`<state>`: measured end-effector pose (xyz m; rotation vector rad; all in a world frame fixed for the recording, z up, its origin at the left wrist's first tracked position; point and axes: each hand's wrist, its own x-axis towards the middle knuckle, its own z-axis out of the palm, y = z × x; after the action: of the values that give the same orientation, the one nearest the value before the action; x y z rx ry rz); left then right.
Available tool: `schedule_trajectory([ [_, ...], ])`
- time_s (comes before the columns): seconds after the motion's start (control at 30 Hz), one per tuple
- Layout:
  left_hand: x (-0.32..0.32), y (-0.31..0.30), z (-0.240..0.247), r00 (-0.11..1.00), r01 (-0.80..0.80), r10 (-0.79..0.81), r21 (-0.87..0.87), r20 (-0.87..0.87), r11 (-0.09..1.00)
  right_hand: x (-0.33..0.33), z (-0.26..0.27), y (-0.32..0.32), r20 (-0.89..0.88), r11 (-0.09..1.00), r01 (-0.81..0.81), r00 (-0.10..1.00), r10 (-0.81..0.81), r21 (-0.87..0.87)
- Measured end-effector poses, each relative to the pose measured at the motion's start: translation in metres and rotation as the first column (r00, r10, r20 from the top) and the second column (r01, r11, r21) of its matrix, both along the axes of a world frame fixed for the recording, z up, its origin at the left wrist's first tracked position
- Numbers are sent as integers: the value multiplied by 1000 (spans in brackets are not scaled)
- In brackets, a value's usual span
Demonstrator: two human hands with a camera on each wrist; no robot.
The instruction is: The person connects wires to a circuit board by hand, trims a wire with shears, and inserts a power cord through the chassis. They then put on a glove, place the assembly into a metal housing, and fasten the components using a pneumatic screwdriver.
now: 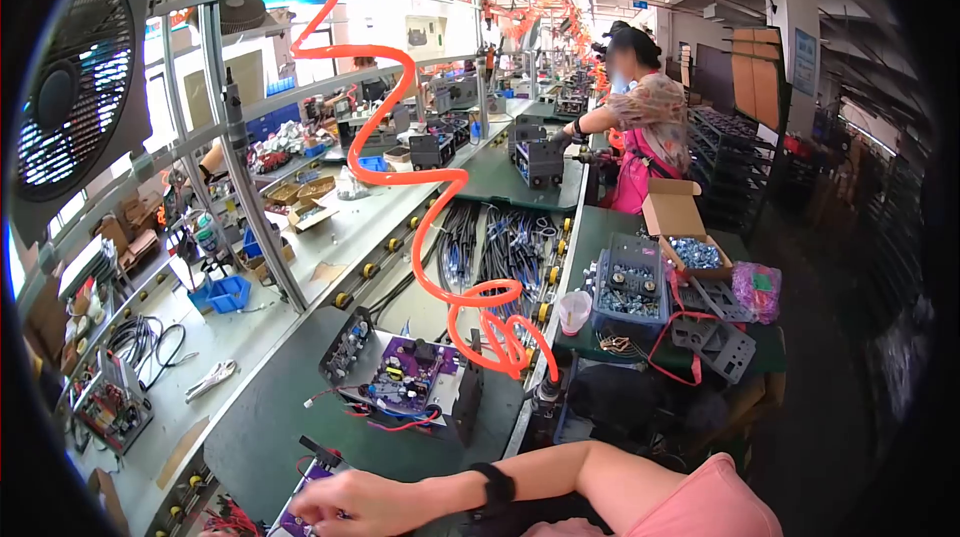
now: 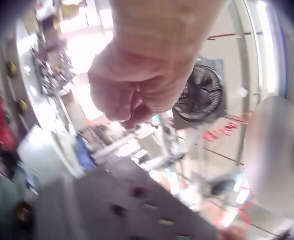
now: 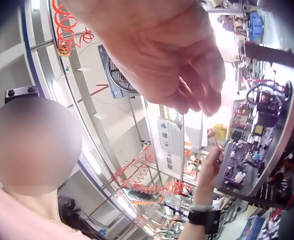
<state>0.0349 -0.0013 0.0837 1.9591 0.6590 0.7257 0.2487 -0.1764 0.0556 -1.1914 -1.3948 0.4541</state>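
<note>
In the head view my right hand (image 1: 350,502) is over a unit with a purple circuit board (image 1: 300,517) at the bottom edge. The right wrist view shows my right hand (image 3: 172,65) with fingers loosely bent, nothing visible in them, left of the metal-framed unit and its purple board (image 3: 237,162). My left hand (image 3: 209,167) is at the unit's near edge there. In the left wrist view my left hand (image 2: 137,85) has curled fingers above a grey panel (image 2: 122,200); whether they pinch something small is unclear. The head view does not show the left hand.
Another unit with a purple board (image 1: 410,372) stands on the green work surface (image 1: 270,417). An orange coiled hose (image 1: 435,177) hangs over the line. To the right are a blue bin of screws (image 1: 630,282) and a white cup (image 1: 574,313). A person (image 1: 650,117) works farther along.
</note>
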Motion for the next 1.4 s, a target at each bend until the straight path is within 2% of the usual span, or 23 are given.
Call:
schedule_trajectory([
  [0.07,28,-29,10,961,269,-257,127,-101,955,-4,13,15,36,999,24,999,-25,22],
  [0.13,55,-36,12,943,330,-317,145,-104,933,-8,14,22,-53,982,-8,998,19,188],
  [0.2,65,-43,6,919,389,-369,158,-140,908,1,13,17,-77,975,91,994,-76,205],
  [0.23,73,-48,1,938,346,-336,225,-84,911,9,4,15,-67,970,125,991,-114,206],
  [0.27,82,-52,-3,956,289,-291,292,-39,912,15,0,8,11,986,130,991,-131,106],
  [0.3,84,-56,-2,945,326,-323,229,-52,917,16,3,3,4,982,169,985,-170,80],
  [0.33,84,-55,-3,946,323,-310,250,-92,913,17,6,0,56,985,167,984,-169,50],
  [0.4,81,-49,-18,947,320,-319,203,-40,925,20,-7,2,3,992,125,992,-125,-33],
  [0.5,70,-43,-23,952,282,-254,169,-173,944,20,-7,9,148,992,112,984,-103,-56],
  [0.57,70,-35,-42,960,258,-278,388,-4,885,25,-4,16,345,991,129,929,-130,27],
  [0.6,69,-30,-47,978,171,-207,434,36,884,29,-5,18,325,987,155,936,-136,-32],
  [0.67,64,-19,-43,996,83,-67,389,-55,917,47,-5,27,554,976,182,804,-217,118],
  [0.7,64,-13,-43,990,75,-33,312,-139,947,52,-8,29,582,987,155,798,-154,49],
  [0.73,67,-11,-44,990,68,-27,302,-136,951,52,-11,31,586,988,148,798,-142,39],
  [0.8,75,-10,-52,979,132,-129,7,-156,991,53,-18,35,724,998,36,688,-56,43],
  [0.83,81,-12,-59,990,133,-128,79,-66,988,51,-21,37,768,999,25,640,-38,28],
  [0.87,83,-13,-64,990,130,-126,72,-64,989,51,-26,40,769,1000,22,639,-30,20],
  [0.93,85,-13,-66,955,238,-198,174,-220,956,52,-32,45,789,1000,-14,614,8,1],
  [0.97,86,-12,-70,917,283,-169,289,-362,915,52,-31,45,780,1000,-26,626,6,14],
  [1.1,81,-13,-70,938,244,-163,246,-307,938,47,-29,41,769,996,32,634,-87,87],
  [1.2,80,-11,-72,954,216,-169,177,-248,960,47,-30,42,791,996,17,607,-78,85],
  [1.3,82,-11,-80,961,215,-155,270,-228,939,48,-28,43,844,998,-25,535,-29,50],
  [1.4,83,-8,-82,982,180,-145,361,-123,915,46,-27,39,825,999,-3,564,-30,39],
])
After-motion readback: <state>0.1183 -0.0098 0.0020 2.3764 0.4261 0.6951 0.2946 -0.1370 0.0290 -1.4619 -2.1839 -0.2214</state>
